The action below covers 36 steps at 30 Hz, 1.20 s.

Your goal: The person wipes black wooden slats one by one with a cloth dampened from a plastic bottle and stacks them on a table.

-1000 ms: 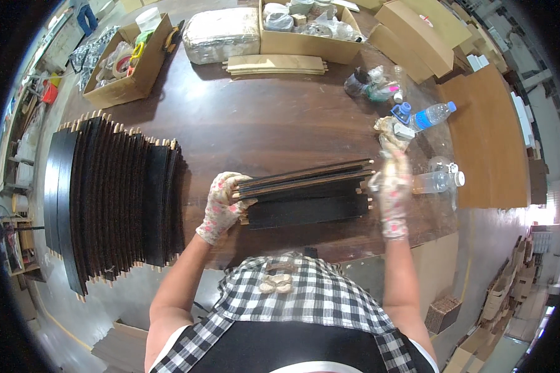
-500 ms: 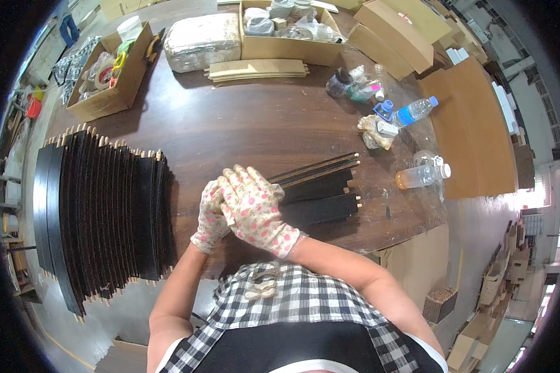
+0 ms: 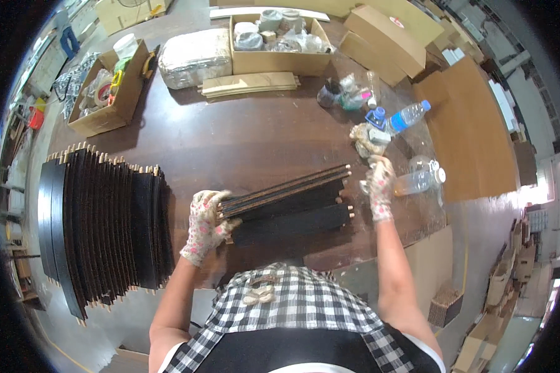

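Both hands wear white gloves with pink dots. A small group of black slats (image 3: 292, 225) with pale wooden pegs at their ends lies on the table in front of me, some on edge and some flat. At their left ends is my left hand (image 3: 204, 227), its fingers and thumb spread apart around the peg ends. My right hand (image 3: 380, 186) hovers just beyond the right ends, fingers bent and thumb apart, with nothing visible in it. To the left stands a long, tightly packed row of similar black slats (image 3: 115, 230).
On the brown table (image 3: 255, 133) are a box of tape and tools (image 3: 109, 115), a plastic-wrapped bundle (image 3: 196, 56), pale wooden strips (image 3: 252, 86) and a carton of wrapped items (image 3: 280, 62). Bottles (image 3: 410, 116) stand or lie at the right, beside large cardboard (image 3: 473, 130).
My hands, clasped together before, have parted. The right has moved far right past the slat ends; the left has shifted slightly to the slats' left ends. The view has tilted a little.
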Available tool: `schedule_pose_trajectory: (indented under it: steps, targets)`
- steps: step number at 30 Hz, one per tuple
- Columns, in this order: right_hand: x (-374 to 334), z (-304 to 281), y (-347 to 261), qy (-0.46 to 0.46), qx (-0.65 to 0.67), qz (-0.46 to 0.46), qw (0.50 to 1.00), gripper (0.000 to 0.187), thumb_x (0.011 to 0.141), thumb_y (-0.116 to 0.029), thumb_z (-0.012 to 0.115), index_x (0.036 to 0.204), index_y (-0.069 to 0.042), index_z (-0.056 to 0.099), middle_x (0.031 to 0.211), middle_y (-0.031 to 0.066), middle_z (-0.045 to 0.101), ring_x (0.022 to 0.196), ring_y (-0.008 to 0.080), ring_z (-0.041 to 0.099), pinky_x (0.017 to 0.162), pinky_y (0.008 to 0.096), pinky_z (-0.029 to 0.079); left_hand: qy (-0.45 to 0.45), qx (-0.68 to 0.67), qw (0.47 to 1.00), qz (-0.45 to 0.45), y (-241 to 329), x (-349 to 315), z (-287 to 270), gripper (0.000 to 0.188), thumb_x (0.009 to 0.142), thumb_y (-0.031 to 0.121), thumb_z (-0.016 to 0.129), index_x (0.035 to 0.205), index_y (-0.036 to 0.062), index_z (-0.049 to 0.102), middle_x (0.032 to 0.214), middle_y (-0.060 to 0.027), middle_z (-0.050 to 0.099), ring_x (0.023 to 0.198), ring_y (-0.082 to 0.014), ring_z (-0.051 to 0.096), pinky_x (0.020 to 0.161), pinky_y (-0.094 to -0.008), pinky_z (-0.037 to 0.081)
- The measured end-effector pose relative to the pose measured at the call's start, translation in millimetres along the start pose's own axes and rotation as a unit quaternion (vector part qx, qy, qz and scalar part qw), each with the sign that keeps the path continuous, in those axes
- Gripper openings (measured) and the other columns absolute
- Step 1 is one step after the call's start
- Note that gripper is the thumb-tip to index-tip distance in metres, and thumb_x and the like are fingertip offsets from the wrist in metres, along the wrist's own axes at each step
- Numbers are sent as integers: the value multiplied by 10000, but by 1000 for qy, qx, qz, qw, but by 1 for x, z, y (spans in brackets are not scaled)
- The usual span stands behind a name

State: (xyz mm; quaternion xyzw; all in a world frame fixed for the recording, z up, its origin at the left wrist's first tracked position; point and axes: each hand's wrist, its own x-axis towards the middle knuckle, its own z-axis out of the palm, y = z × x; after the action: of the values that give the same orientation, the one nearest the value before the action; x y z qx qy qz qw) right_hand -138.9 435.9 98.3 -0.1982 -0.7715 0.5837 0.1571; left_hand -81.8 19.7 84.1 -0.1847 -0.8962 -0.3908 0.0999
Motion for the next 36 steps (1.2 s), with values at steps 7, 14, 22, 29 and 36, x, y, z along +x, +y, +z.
schedule_pose_trajectory:
  steps: [7,14,22,29,36]
  targets:
    - [-36,21,-5,-77,339,67,935,238,1003,-115,437,1160,-44,602,931,72,660,622,48,561,497,158,444,-212,119,969,32,88,61,-4,710,695,236,807,1303,45,493,1117,-118,615,1105,-328,570,914,-438,459]
    - [-62,16,-23,-35,169,-57,983,290,1013,-208,423,1163,-34,600,1041,94,669,656,64,588,523,174,466,-62,276,958,43,73,32,-14,491,782,147,678,1255,77,566,935,-81,596,884,-245,591,743,-391,467]
    - [-65,29,-38,-107,202,-18,973,302,996,-165,422,1172,9,595,1058,113,659,736,93,609,594,213,506,131,506,833,-180,39,-77,-114,657,660,117,775,1285,162,580,999,-45,551,946,-261,539,789,-422,432]
    - [-77,50,-52,-130,184,-30,974,294,1010,-156,413,1193,-2,585,1056,96,651,746,77,600,597,180,488,9,465,814,-349,13,-105,-88,829,688,272,816,1381,74,406,1334,-113,454,1186,-319,450,948,-465,406]
    - [-80,19,-54,-95,244,20,965,316,1014,-193,453,1257,-10,538,1085,110,632,753,106,608,591,205,506,82,457,823,-328,0,-91,-96,684,702,251,809,1289,116,486,1185,-84,515,1087,-295,515,899,-452,447]
